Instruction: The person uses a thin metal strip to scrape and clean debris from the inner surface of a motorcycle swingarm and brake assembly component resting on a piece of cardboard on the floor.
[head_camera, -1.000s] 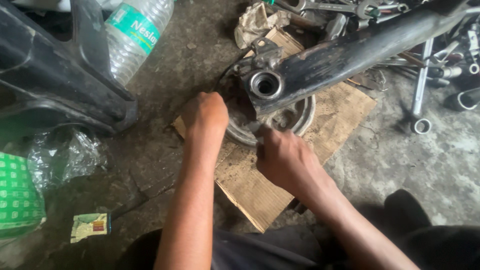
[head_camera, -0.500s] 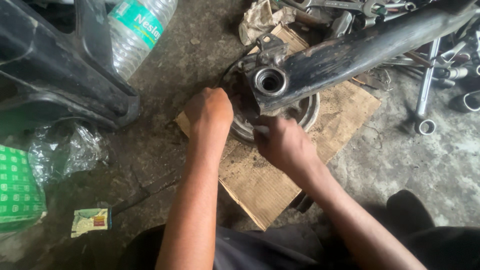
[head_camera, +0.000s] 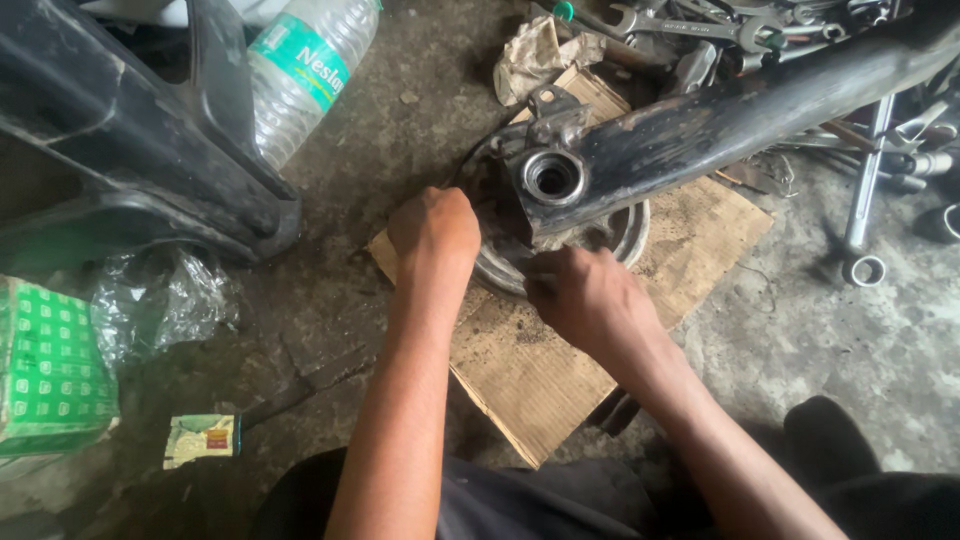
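A black metal arm (head_camera: 740, 115) with a round bearing hole (head_camera: 552, 177) at its end lies across a grey metal drum (head_camera: 625, 235) on a piece of cardboard (head_camera: 540, 370). My left hand (head_camera: 435, 228) is closed on the drum's left rim. My right hand (head_camera: 590, 295) presses against the drum's near edge just under the arm's end, fingers curled; what they hold is hidden.
A black plastic body part (head_camera: 140, 140) and a clear water bottle (head_camera: 305, 75) lie at the upper left. A green box (head_camera: 50, 365), crumpled plastic (head_camera: 165, 305) and a small packet (head_camera: 203, 438) sit at the left. Wrenches and sockets (head_camera: 860, 200) crowd the upper right.
The view has shifted, so everything sits slightly lower and to the right. My right hand has moved up closer under the arm's end. My left hand stays on the drum's rim.
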